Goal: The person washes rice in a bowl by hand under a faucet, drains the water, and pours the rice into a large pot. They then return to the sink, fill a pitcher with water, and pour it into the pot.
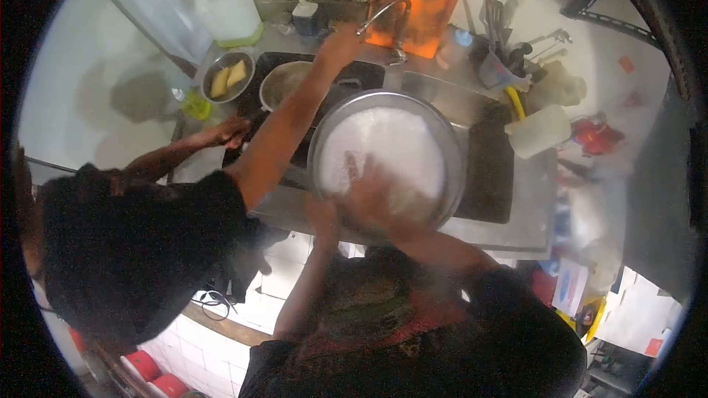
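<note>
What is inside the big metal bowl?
The metal bowl is full of white foam, and the person's right hand reaches into it. Whatever lies under the foam is covered, so it cannot be seen.

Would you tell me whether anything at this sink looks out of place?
Only the big metal bowl: it sits over the rim of the sink rather than in a basin, steadied by the left hand and right hand. No spill shows.
</note>
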The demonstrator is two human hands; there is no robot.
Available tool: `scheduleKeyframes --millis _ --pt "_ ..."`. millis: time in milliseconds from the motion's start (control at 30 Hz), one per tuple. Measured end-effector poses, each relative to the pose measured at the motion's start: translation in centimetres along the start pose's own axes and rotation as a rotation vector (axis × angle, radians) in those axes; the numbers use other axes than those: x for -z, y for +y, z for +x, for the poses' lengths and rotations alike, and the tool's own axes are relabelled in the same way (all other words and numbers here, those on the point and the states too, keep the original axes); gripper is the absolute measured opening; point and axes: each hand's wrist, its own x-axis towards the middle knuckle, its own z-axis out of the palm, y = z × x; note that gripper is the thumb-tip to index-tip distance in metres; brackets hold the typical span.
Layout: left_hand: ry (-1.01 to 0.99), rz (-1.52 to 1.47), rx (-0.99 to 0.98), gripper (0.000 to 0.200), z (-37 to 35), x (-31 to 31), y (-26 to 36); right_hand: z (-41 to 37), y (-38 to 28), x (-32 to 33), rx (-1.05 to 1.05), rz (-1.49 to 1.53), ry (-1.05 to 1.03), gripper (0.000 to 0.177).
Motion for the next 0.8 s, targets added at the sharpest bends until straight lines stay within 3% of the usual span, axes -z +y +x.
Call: scheduleKeyframes --millis 67,167,233,400,433,500,533,567,667,700,733,800 --pt "-0.003 0.002 -0.004 0.035 0.0 0.0 0.0 0.8 -0.5 -2.0 -0.078 -0.070 0.001 0.068" --pt "-0.007 0.000 -0.005 0.035 -0.1 0.1 -0.4 5.2 1.1 -1.8 -0.168 -0.016 -0.295 0.076" --pt "-0.006 -0.006 -0.013 0.035 -0.3 0.2 -0.5 8.3 4.3 -3.0 -0.156 0.046 -0.511 0.058" --pt "-0.015 -0.030 -0.017 0.034 -0.7 0.1 -0.3 10.7 8.1 -5.4 -0.196 0.086 -0.361 0.040" --pt "-0.014 -0.042 -0.021 0.034 -0.8 0.0 -0.3 11.1 8.9 -5.6 -0.252 0.193 -0.420 0.040" --pt "-0.011 -0.076 -0.040 0.034 -0.7 -0.3 0.1 9.2 11.6 -10.8 -0.041 0.335 -0.404 0.042" --pt "-0.013 -0.117 -0.046 0.034 -0.7 -0.4 0.5 8.7 11.5 -9.7 0.069 0.404 -0.398 0.044" --pt "-0.060 -0.228 -0.017 0.026 -0.5 -0.5 0.8 8.5 12.5 -8.3 0.163 0.596 -0.552 0.052" --pt "-0.090 -0.257 0.069 0.034 0.6 -0.4 3.3 9.7 11.5 0.1 -0.020 0.726 -1.063 0.053" --pt "-0.096 -0.120 -0.049 0.032 1.9 -0.3 1.6 9.6 12.8 -0.7 0.042 0.923 -0.946 0.050" --pt "-0.103 0.019 -0.166 0.030 2.7 -0.4 1.4 9.7 13.4 -0.2 -0.037 0.850 -0.897 0.052" --pt "-0.106 -0.150 0.053 0.027 3.2 -0.6 1.9 9.7 14.3 0.5 -0.190 0.708 -0.789 0.058"
